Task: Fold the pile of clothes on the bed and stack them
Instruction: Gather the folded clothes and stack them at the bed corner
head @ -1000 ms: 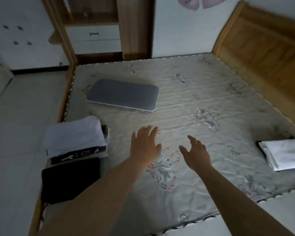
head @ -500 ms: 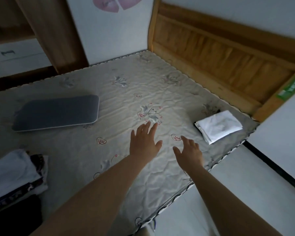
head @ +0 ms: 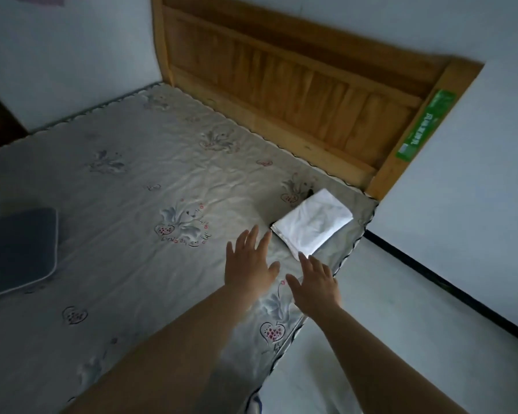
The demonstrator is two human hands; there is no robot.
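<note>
White folded cloth (head: pixel 313 224) lies at the mattress corner near the wooden headboard (head: pixel 281 94), and both empty hands, left hand (head: pixel 248 264) and right hand (head: pixel 314 283), reach toward it with fingers straight and spread, probably to lift it for stacking.
</note>
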